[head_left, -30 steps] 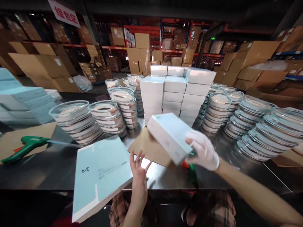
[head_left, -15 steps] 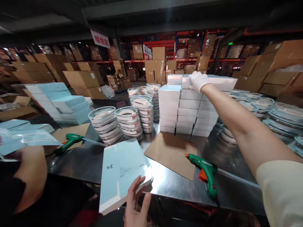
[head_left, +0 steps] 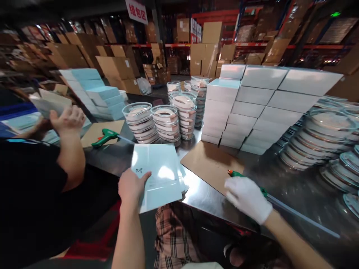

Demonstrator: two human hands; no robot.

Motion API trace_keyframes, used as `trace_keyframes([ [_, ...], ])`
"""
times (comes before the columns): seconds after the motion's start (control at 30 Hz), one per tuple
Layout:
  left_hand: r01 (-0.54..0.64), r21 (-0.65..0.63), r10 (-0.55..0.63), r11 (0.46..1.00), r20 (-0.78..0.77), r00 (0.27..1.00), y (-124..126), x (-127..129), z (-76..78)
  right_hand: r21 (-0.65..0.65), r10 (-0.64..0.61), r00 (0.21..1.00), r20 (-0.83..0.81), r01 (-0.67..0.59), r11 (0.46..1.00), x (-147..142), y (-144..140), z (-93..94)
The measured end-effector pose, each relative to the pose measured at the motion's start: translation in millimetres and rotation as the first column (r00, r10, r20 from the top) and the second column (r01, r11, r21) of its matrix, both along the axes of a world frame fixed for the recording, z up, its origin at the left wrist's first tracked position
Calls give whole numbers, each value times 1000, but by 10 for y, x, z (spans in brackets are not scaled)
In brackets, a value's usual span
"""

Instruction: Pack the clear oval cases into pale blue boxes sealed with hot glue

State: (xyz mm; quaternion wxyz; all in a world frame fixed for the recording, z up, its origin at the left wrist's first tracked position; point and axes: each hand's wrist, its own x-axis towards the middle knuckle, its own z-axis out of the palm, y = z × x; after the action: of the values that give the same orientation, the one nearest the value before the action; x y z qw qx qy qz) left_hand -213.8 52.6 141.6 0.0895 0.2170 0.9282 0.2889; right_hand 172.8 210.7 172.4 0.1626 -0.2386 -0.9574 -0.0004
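Head view, left hand (head_left: 131, 186) gripping flat box (head_left: 158, 175)

Right hand (head_left: 248, 198) off box stack (head_left: 260, 106), now on glue gun (head_left: 246, 179).

Dim warehouse, glare on steel table (head_left: 207, 196), wide-angle bending at edges, far shelves perhaps motion-blurred

A warehouse packing station was shown. Tall racks (head_left: 252, 41) stacked with brown cartons (head_left: 117, 67) were seen across the top of the frame, under a hanging sign (head_left: 136, 10) at upper centre. A steel bench (head_left: 280, 186) in the lower half was loaded with stacked white boxes (head_left: 252, 108), lidded round containers (head_left: 165, 125) and a green glue gun (head_left: 105, 136).
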Motion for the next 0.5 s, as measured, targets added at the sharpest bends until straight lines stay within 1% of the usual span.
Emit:
trace_keyframes([
  [0.03, -44, 72, 48, 996, -63, 997, -91, 131, 42, -27, -1, 994, -105, -2, 1000, 135, -167, -238],
  [0.07, -84, 166, 104, 983, -120, 987, -173, 300, 91, -39, -37, 969, -245, 28, 999, 247, -307, -383],
  [0.1, -81, 249, 121, 965, -150, 981, -237, 498, 143, -42, -66, 926, -371, 54, 998, 327, -425, -433],
  [0.13, -24, 314, 78, 949, -162, 984, -276, 713, 191, -23, -80, 878, -472, 78, 997, 373, -522, -399],
  [0.17, 87, 355, -30, 931, -163, 986, -291, 937, 227, 14, -73, 843, -533, 94, 995, 388, -592, -304],
  [0.2, 244, 361, -206, 900, -142, 968, -285, 1159, 244, 62, -49, 831, -555, 100, 993, 379, -632, -176],
  [0.23, 414, 344, -403, 843, -105, 909, -266, 1369, 236, 117, -25, 832, -554, 107, 987, 358, -644, -47],
  [0.27, 569, 318, -581, 759, -64, 811, -243, 1557, 202, 143, -34, 839, -543, 132, 981, 336, -634, 58],
  [0.3, 689, 289, -715, 664, -25, 699, -221, 1715, 145, 142, -68, 841, -536, 169, 975, 323, -613, 125],
  [0.33, 768, 261, -795, 584, -4, 606, -205, 1832, 72, 119, -121, 837, -534, 216, 969, 324, -594, 146],
  [0.37, 814, 232, -836, 532, -5, 548, -195, 1906, -8, 73, -178, 830, -529, 253, 965, 341, -585, 126],
  [0.4, 840, 202, -855, 504, -22, 519, -192, 1936, -87, 9, -229, 822, -521, 274, 962, 372, -589, 75],
  [0.43, 855, 172, -864, 488, -43, 502, -197, 1926, -158, -68, -274, 814, -511, 280, 958, 415, -607, 8],
  [0.5, 888, 107, -889, 447, -55, 454, -232, 1820, -261, -251, -344, 813, -471, 250, 935, 517, -671, -119],
])
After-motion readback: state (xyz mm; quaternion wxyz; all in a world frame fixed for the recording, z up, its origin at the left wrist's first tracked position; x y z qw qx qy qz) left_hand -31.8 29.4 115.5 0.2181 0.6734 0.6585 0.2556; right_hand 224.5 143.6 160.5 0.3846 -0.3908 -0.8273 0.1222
